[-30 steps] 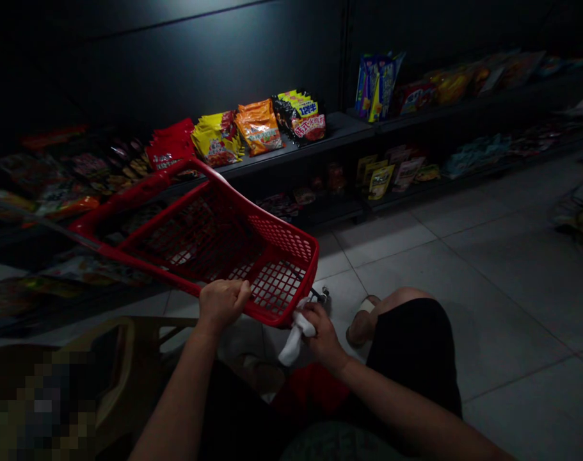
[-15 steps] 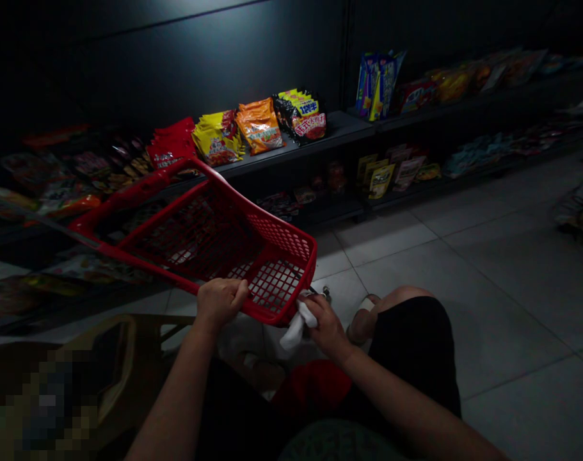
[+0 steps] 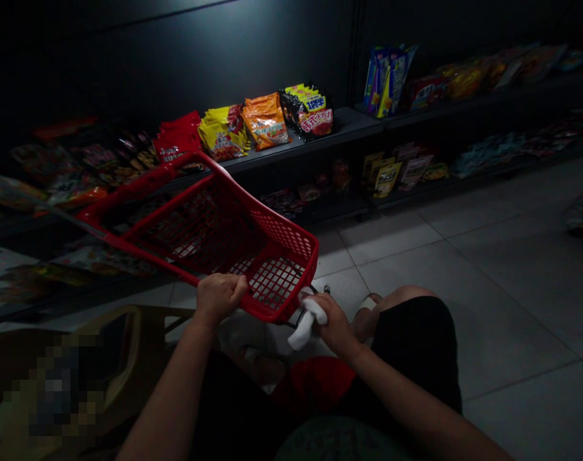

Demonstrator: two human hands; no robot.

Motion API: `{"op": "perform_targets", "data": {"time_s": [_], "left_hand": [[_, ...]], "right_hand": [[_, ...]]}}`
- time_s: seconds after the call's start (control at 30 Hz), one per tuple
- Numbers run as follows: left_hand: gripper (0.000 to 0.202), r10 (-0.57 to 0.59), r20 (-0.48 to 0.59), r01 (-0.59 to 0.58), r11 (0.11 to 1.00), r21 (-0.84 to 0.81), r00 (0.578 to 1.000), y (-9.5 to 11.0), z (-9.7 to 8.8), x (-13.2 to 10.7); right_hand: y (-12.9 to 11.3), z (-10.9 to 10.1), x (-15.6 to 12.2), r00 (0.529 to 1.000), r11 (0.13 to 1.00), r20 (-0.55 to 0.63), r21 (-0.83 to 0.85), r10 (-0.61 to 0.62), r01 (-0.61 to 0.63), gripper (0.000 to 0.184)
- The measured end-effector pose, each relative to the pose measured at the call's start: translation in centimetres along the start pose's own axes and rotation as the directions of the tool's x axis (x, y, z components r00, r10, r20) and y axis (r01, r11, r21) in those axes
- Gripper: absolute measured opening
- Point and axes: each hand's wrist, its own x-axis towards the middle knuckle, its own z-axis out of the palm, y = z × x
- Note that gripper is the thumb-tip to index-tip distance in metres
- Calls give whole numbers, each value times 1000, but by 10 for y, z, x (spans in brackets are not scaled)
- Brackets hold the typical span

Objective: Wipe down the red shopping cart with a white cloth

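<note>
A red plastic shopping cart [image 3: 284, 234] stands before me, tilted in view, its grid basket facing up and its handle toward the shelves. My left hand [image 3: 220, 298] is closed round the basket's near side rim. At the basket's near right corner, my right hand [image 3: 333, 323] grips a white cloth [image 3: 308, 323], whose loose end hangs below the fingers. The cloth is beside the cart's dark metal frame; whether it touches the frame I cannot tell. The basket's far inside is dark.
Dark shelves [image 3: 353, 121] with bagged snacks [image 3: 266, 121] run along the back. A yellowish plastic stool or chair [image 3: 137, 346] stands at lower left, with a blurred patch beside it. Pale floor tiles [image 3: 502, 307] spread to the right. My bent knee [image 3: 416, 333] is close to my right arm.
My right hand and the cloth have shifted slightly right, a little away from the basket corner. My left hand keeps its grip on the rim. The view has turned slightly.
</note>
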Motion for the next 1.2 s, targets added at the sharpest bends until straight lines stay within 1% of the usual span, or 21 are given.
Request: {"op": "perform_targets", "data": {"time_s": [0.07,0.13,0.2,0.3,0.33,0.37,0.4,0.47,0.53,0.63,0.73,0.77,0.8,0.83,0.87,0.93,0.97,1.0,1.03,1.13,1.2], "left_hand": [[52,9,1,-9,1000,-12,1000,-1,0,1],[52,30,-2,-30,999,-26,1000,-3,2,1],[52,50,-6,-51,998,-37,999,-6,3,1],[53,62,-17,-63,997,-39,998,-10,4,-1],[53,63,-24,-64,997,-37,998,-10,4,-1],[53,66,-31,-67,997,-34,997,-10,4,-2],[53,70,-36,-71,997,-33,997,-10,3,-2],[52,82,-44,-84,996,-36,996,-9,2,-2],[52,93,-56,-96,995,-39,994,-8,1,-1],[51,102,-78,-105,994,-43,992,-8,0,0],[52,109,-80,-114,992,-55,991,-9,2,-1],[51,109,-81,-114,992,-57,991,-10,2,-2],[51,105,-85,-110,992,-58,991,-10,3,-2],[51,101,-89,-106,993,-56,991,-10,3,-3],[51,98,-92,-104,993,-55,991,-9,4,-3],[51,98,-97,-104,993,-59,990,-8,4,-3],[51,99,-98,-106,992,-64,990,-8,4,-3],[51,102,-101,-109,992,-69,990,-7,4,-3],[51,105,-104,-113,991,-71,989,-6,3,-3],[50,104,-105,-111,992,-63,989,-5,2,-2],[50,99,-96,-105,993,-63,990,-5,2,-1]], "right_hand": [[5,1,6,996,999,-89,48,8,-3,45],[7,2,12,996,999,-91,42,13,-9,44],[8,2,11,999,1000,-48,-3,22,-23,46],[7,2,2,995,995,100,-96,25,-15,56],[7,3,-1,991,995,130,-96,23,-11,59],[7,3,-2,992,997,123,-77,16,-7,60],[7,5,-2,997,999,80,-47,7,-3,58],[9,9,2,998,1000,-55,-1,-19,19,51],[11,13,8,990,998,-127,-9,-65,64,47],[14,17,10,989,993,-99,-50,-108,104,49],[11,16,5,997,996,-2,-38,-82,81,47],[9,15,4,997,997,10,-18,-76,76,45],[6,13,3,997,998,-15,7,-69,69,43],[4,11,4,996,998,-73,39,-55,58,40],[2,9,5,987,996,-159,78,-28,41,39],[0,6,9,944,987,-327,160,41,12,41],[0,6,10,928,982,-366,189,72,-1,44],[2,7,11,926,980,-368,196,84,-11,46],[6,10,10,936,985,-342,175,76,-16,46],[18,20,6,980,999,-191,6,55,-54,49],[24,24,3,993,991,-100,-107,68,-79,60]]}}
